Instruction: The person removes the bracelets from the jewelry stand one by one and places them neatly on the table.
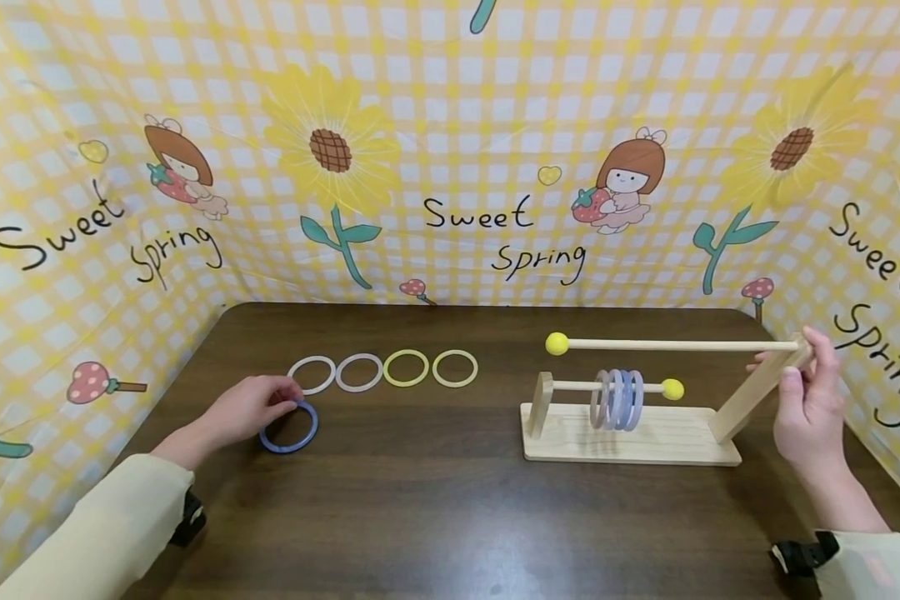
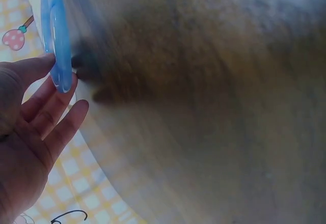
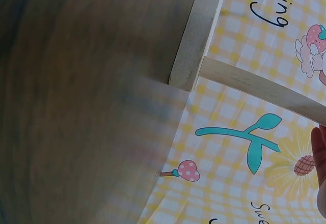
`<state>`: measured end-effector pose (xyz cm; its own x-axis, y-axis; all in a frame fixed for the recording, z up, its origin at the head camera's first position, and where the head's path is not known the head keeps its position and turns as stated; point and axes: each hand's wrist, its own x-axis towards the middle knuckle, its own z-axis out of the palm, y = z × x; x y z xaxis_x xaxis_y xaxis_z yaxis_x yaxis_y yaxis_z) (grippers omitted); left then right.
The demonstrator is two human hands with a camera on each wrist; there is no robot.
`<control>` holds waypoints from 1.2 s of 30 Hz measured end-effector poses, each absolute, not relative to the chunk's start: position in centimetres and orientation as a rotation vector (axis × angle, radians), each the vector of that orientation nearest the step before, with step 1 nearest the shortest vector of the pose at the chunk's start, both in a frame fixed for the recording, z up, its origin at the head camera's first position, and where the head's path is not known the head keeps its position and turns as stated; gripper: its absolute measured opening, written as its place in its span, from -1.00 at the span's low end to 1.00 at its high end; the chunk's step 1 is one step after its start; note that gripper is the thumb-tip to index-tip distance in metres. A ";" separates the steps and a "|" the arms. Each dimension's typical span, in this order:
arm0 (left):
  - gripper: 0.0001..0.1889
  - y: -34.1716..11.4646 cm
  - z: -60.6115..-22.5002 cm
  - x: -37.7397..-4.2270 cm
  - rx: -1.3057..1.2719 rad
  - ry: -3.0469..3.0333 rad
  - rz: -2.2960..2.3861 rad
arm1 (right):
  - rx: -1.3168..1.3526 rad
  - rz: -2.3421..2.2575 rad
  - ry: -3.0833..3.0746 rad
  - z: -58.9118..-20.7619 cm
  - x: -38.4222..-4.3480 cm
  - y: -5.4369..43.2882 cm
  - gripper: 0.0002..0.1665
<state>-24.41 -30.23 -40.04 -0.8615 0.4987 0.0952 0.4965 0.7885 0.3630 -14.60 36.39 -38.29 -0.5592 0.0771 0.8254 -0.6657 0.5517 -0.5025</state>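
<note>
My left hand [image 1: 243, 412] pinches a blue ring [image 1: 288, 451] between thumb and fingers at the left of the table. In the left wrist view the blue ring [image 2: 62, 40] appears nearly edge-on, with the thumb on one side and fingertips on the other. My right hand [image 1: 810, 425] grips the top of the slanted post [image 1: 753, 392] of a wooden stand [image 1: 682, 442]. Several lilac and blue rings [image 1: 617, 408] hang on the stand's lower rod [image 1: 651, 387]. Its upper rod [image 1: 675, 345], tipped with a yellow ball [image 1: 557, 343], carries no rings. Only part of the right hand shows in the right wrist view.
A row of rings lies behind the left hand: a white ring [image 1: 312, 392], a pale lilac ring [image 1: 360, 390], a yellow ring [image 1: 406, 385] and a pale yellow ring [image 1: 455, 386]. A yellow checked cloth [image 1: 450, 108] surrounds the dark wooden table [image 1: 420, 517] at the back and sides.
</note>
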 end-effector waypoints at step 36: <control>-0.91 -26.7 -39.1 -23.5 0.826 3.035 0.915 | 0.470 1.076 -1.922 -38.4 -14.7 36.4 -0.58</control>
<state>-23.54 -26.72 -39.07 -0.8645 0.4276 0.2642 0.5024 0.7180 0.4818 -14.67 36.43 -38.36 -0.5591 0.0805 0.8252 -0.6611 0.5573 -0.5023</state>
